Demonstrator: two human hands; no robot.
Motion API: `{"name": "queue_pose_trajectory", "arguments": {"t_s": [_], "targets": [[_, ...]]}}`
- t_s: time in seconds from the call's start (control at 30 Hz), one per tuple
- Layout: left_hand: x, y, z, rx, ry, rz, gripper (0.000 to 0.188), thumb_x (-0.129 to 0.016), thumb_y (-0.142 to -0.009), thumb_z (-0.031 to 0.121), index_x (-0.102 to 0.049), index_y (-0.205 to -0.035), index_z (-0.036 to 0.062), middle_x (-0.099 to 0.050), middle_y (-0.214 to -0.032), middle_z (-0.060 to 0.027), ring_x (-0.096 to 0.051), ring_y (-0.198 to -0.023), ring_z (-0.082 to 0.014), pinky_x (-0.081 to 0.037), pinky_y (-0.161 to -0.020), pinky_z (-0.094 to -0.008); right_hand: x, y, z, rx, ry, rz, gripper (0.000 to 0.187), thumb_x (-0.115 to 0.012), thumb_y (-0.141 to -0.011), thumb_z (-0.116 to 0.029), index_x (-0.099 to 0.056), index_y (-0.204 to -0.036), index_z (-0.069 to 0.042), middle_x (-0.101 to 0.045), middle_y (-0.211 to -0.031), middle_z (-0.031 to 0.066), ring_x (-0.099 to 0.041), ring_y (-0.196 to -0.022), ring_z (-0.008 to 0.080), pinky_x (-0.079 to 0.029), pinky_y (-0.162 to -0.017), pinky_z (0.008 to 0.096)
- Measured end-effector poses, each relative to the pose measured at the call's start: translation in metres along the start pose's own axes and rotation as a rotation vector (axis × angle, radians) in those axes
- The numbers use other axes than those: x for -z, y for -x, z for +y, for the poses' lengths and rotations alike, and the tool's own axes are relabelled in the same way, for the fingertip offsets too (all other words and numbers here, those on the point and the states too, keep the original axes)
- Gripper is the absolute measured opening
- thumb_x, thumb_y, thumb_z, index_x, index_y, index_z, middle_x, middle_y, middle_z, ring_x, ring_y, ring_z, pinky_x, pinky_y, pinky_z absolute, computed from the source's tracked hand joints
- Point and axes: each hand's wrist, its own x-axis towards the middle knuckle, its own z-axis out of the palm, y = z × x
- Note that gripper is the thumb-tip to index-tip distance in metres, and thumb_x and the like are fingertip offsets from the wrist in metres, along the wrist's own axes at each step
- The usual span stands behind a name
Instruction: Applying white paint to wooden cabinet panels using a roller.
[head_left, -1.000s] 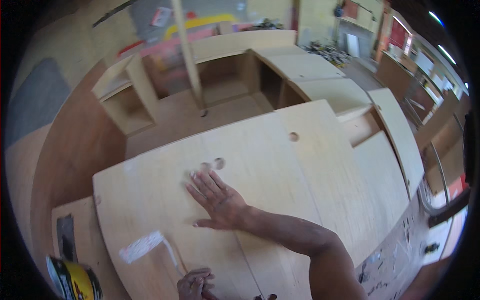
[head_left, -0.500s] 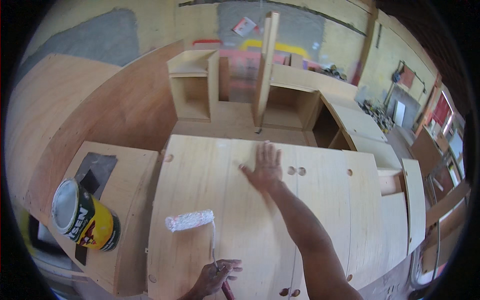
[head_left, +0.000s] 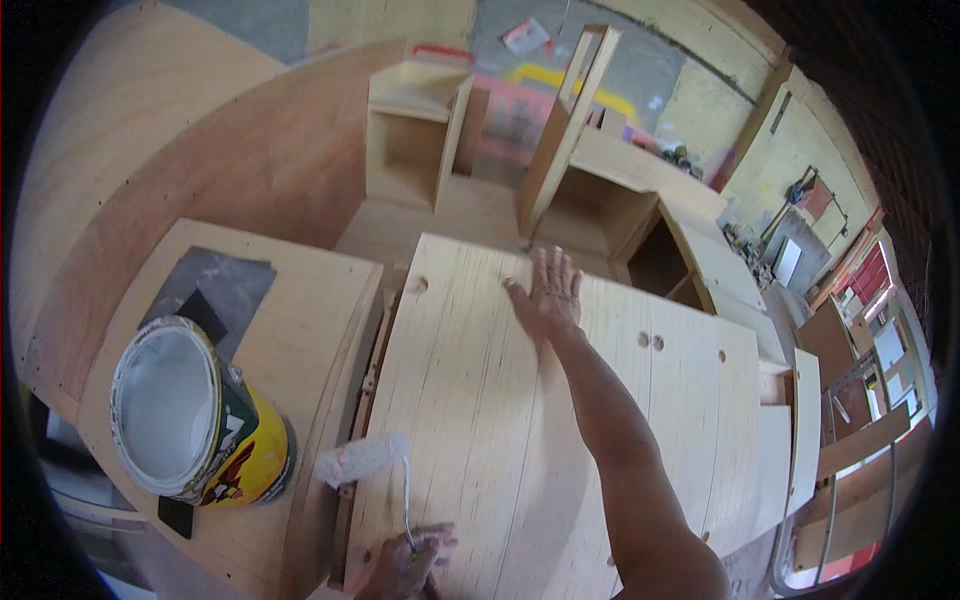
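My left hand [head_left: 405, 568] is closed around the handle of a paint roller [head_left: 365, 458]. The roller's sleeve is coated white and hovers by the left edge of the pale wooden panels [head_left: 480, 400]. My right hand [head_left: 550, 298] lies flat near the far edge of these panels, fingers spread, holding nothing. Left of the roller, an uncovered paint can [head_left: 252, 435] with a yellow and green label and a white inside stands on a plywood cabinet [head_left: 310, 310]. How much paint it holds I cannot tell.
Grey sandpaper sheets [head_left: 235, 290] lie beside and under the can. Past the panels stand an open box cabinet [head_left: 412, 150], an upright wooden frame [head_left: 568, 130] and more cabinets [head_left: 610, 210]. A curved plywood wall [head_left: 250, 160] rises at left. Round holes dot the panels.
My view has swung left and closer to the can. The roller has moved left, from over the panels to their left edge. My right hand stays flat on the panels.
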Motion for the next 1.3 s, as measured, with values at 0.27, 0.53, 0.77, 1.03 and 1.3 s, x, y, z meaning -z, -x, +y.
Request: {"name": "queue_pose_trajectory", "arguments": {"t_s": [0.27,0.53,0.77,1.03,1.3], "targets": [[0.029,0.003,0.007,0.075,0.003,0.048,0.037,-0.048,-0.103,0.022,-0.054,-0.127,-0.0063,-0.058,-0.128,-0.0210,-0.065,-0.106,-0.0298,-0.060,-0.081,-0.0382,-0.002,0.223,-0.070,0.553,0.060,-0.313,0.076,-0.041,-0.096,-0.056,-0.023,-0.153,-0.008,-0.021,-0.159,0.0165,-0.015,-0.149,0.0342,-0.005,-0.120,0.0535],[0.037,0.000,-0.016,-0.059,-0.018,0.054,0.038,-0.049,-0.103,0.025,-0.054,-0.125,-0.0055,-0.059,-0.127,-0.0202,-0.065,-0.108,-0.0300,-0.060,-0.078,-0.0366,0.001,0.366,0.041,0.931,-0.221,-0.898,0.060,-0.046,-0.097,-0.045,-0.035,-0.150,-0.018,-0.027,-0.158,0.0081,-0.019,-0.148,0.0242,-0.009,-0.121,0.0502],[0.031,0.000,-0.010,-0.104,-0.117,0.062,0.040,-0.048,-0.103,0.027,-0.056,-0.124,-0.0063,-0.062,-0.124,-0.0181,-0.065,-0.109,-0.0294,-0.059,-0.078,-0.0366,0.003,0.236,0.055,0.070,0.196,-0.024,0.085,-0.053,-0.092,-0.051,-0.019,-0.153,-0.002,-0.016,-0.159,0.0231,-0.012,-0.148,0.0390,-0.003,-0.118,0.0565],[0.033,0.011,-0.019,-0.163,-0.125,0.093,0.034,-0.048,-0.103,0.022,-0.057,-0.122,-0.0044,-0.059,-0.129,-0.0183,-0.064,-0.112,-0.0302,-0.059,-0.079,-0.0378,-0.013,0.361,-0.048,0.759,-0.091,-0.392,0.082,-0.039,-0.093,-0.066,-0.026,-0.153,-0.011,-0.029,-0.157,0.0085,-0.021,-0.147,0.0220,-0.007,-0.121,0.0510],[0.028,0.028,-0.022,-0.167,-0.121,0.066,0.035,-0.050,-0.102,0.024,-0.057,-0.120,-0.0058,-0.059,-0.128,-0.0204,-0.064,-0.111,-0.0305,-0.059,-0.081,-0.0387,0.001,0.275,0.022,0.228,0.122,-0.174,0.074,-0.046,-0.098,-0.038,-0.013,-0.154,-0.002,-0.013,-0.162,0.0158,-0.010,-0.150,0.0315,0.000,-0.121,0.0504]]}}
